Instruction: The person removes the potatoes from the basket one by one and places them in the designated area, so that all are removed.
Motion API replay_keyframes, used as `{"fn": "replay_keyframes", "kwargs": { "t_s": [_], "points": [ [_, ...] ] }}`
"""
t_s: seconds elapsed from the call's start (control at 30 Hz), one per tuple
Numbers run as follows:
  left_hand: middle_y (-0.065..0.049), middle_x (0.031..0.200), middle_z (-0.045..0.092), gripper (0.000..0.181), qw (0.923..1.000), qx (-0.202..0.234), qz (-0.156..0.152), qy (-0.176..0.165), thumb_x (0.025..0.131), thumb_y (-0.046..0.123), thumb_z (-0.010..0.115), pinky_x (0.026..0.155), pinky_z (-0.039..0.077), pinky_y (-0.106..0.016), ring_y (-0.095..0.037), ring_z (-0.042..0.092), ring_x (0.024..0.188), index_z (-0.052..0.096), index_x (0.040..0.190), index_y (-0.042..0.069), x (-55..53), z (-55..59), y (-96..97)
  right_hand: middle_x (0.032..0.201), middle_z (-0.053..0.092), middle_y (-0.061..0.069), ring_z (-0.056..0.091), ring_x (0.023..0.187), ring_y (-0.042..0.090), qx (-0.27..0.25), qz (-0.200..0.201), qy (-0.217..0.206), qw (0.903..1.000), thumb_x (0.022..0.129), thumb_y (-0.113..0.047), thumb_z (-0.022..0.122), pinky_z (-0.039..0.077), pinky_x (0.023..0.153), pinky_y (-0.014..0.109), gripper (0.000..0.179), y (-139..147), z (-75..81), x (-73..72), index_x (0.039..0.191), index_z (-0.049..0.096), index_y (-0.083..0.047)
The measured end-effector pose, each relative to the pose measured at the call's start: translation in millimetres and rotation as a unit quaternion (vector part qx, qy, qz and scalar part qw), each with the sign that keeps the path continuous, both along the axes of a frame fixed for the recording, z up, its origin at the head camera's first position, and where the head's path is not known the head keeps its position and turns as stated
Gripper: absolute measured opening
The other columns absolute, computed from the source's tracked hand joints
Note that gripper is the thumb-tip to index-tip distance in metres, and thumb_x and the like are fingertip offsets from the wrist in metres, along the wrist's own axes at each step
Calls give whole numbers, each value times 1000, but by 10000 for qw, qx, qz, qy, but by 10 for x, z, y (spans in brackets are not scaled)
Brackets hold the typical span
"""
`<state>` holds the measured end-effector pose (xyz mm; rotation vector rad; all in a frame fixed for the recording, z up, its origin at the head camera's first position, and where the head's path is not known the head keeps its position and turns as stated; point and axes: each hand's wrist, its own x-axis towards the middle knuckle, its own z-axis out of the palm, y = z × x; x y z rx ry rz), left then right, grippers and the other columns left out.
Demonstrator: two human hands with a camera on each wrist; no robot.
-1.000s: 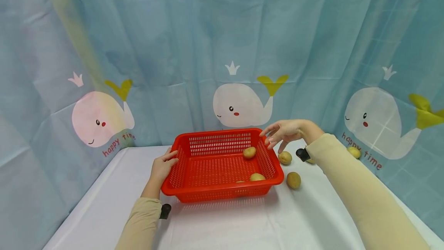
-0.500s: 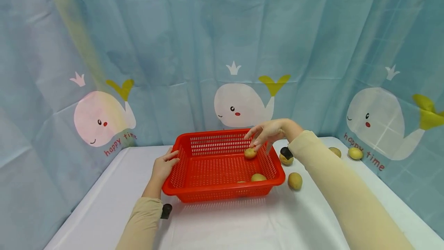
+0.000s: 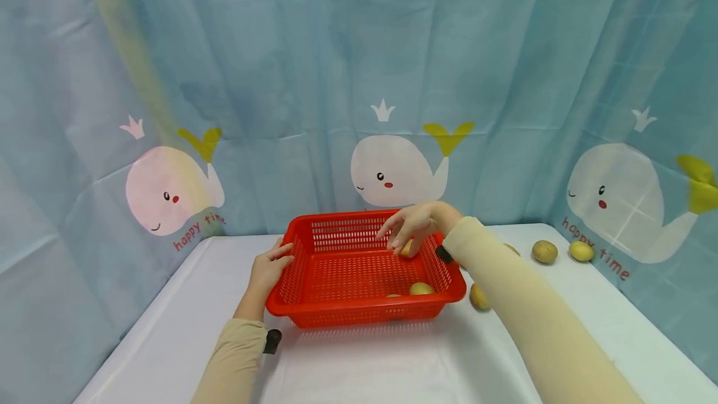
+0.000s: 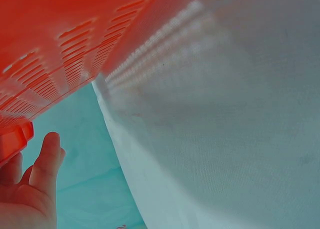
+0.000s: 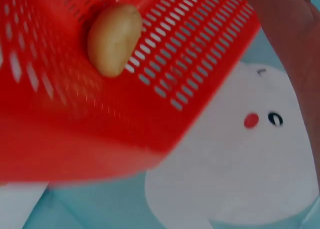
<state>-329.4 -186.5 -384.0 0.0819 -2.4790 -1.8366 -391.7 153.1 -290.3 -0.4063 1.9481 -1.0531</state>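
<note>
A red plastic basket (image 3: 359,279) with slotted walls stands on the white-covered table. At its left rim my left hand (image 3: 266,272) grips the edge, fingers reaching over to the inner side; the left wrist view shows this hand (image 4: 30,194) from below. My right hand (image 3: 414,224) hovers over the back right corner with bent, spread fingers and nothing seen in them. Just beneath it lies a potato (image 3: 407,249), also visible as a potato (image 5: 115,40) in the right wrist view. Another potato (image 3: 422,289) sits at the basket's front, beside one mostly hidden by the front wall.
On the table to the right are a potato (image 3: 545,252), a yellower potato-like piece (image 3: 581,251) and a potato (image 3: 479,297) near the basket's right end. Others show partly behind the right sleeve (image 3: 521,292). A whale-print curtain (image 3: 314,111) hangs behind.
My right hand has moved left from beside the basket's right rim to over its back corner. The left hand keeps its place on the rim, and the potatoes stay put.
</note>
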Motion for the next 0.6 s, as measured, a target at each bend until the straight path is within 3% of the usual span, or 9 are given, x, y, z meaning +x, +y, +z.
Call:
{"fn": "replay_keyframes", "kwargs": {
  "t_s": [0.27, 0.4, 0.6],
  "points": [
    [-7, 158, 24, 44, 10000, 4, 55, -15, 98, 7, 51, 102, 38, -42, -33, 16, 146, 48, 141, -1, -10, -10, 12, 123, 59, 18, 58, 116, 34, 509, 641, -321, 9961, 92, -7, 62, 48, 92, 47, 51, -196, -243, -111, 142, 48, -5],
    [-9, 157, 25, 44, 10000, -8, 95, 12, 97, 6, 51, 106, 34, -45, -32, 15, 146, 49, 140, -2, -6, -9, 6, 123, 62, 15, 61, 113, 29, 871, 996, -711, 9887, 93, -10, 61, 50, 89, 43, 48, -294, -382, -138, 140, 50, -8],
    [-9, 157, 25, 44, 9999, -4, 98, 58, 97, 6, 52, 107, 33, -46, -33, 15, 146, 49, 140, -3, -11, -15, 0, 118, 66, 10, 64, 103, 25, 1290, 1372, -1070, 9763, 93, -11, 61, 50, 91, 47, 42, -400, -583, -161, 135, 56, -11]
  ]
}}
